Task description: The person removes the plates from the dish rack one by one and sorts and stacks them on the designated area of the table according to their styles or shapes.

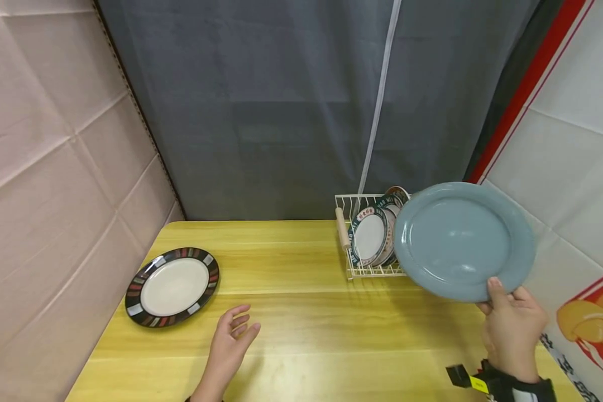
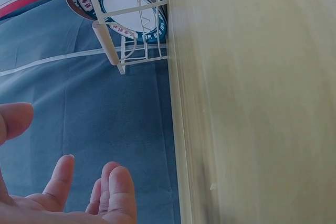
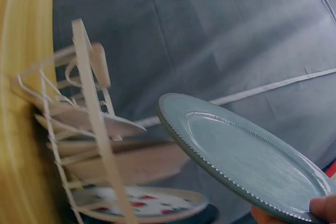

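Note:
My right hand (image 1: 515,324) pinches the near rim of a blue-grey oval plate (image 1: 462,240), thumb on top and fingers beneath. In the head view this plate overlaps the right part of a white wire dish rack (image 1: 349,262). Several patterned plates (image 1: 371,237) stand on edge in the rack; the right wrist view shows the blue-grey plate beside them, raised off the table. Over the front of the table, my left hand (image 1: 233,338) holds nothing, its fingers relaxed and spread. Nearest to it is a white plate with a dark striped rim (image 1: 173,287), lying flat on the left.
The yellow wooden table (image 1: 291,324) has a grey curtain (image 1: 266,111) behind it. A pale cloth wall (image 1: 55,195) borders the left side, and a white printed sheet (image 1: 578,184) with a red band borders the right. Wooden handles (image 1: 342,228) stick out from the rack's side.

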Tool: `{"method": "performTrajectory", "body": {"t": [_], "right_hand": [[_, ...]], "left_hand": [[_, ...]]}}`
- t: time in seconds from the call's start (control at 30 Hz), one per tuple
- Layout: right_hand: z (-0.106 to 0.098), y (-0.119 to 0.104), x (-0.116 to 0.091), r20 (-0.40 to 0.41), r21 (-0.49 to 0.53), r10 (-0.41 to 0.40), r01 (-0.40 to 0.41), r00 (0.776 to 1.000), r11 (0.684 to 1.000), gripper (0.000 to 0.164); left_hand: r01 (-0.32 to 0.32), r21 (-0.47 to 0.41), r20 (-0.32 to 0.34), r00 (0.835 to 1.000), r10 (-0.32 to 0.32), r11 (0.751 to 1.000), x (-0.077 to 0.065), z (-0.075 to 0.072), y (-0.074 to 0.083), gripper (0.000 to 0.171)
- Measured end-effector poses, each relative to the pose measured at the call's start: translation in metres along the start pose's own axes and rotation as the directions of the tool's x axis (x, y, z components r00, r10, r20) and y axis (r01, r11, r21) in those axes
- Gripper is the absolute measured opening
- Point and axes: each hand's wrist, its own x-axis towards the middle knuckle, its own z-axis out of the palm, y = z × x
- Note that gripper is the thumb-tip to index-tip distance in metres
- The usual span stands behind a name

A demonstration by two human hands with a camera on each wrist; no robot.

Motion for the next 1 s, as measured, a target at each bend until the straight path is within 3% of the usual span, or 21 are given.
{"method": "performTrajectory", "body": {"t": [0.27,0.6,0.8,1.0], "right_hand": [[0.008,0.019,-0.015,0.07,-0.012,0.183,-0.182,0.981,0.983,0.022],[0.011,0.038,-0.035,0.2,-0.259,0.276,-0.221,0.94,0.94,0.033],[0.014,0.053,-0.049,0.32,-0.322,0.328,-0.224,0.889,0.92,0.041],[0.017,0.065,-0.064,0.369,-0.426,0.397,-0.227,0.84,0.876,0.022]], "left_hand": [[-0.018,-0.02,0.016,1.0,0.019,1.0,0.001,0.004,0.002,0.055],[-0.009,-0.025,0.025,1.0,0.009,1.0,0.0,0.006,0.0,0.054],[-0.023,-0.032,0.045,0.999,0.024,0.999,0.0,0.008,0.001,0.051],[-0.019,-0.045,0.06,0.998,0.022,0.999,-0.001,0.009,0.001,0.053]]}}
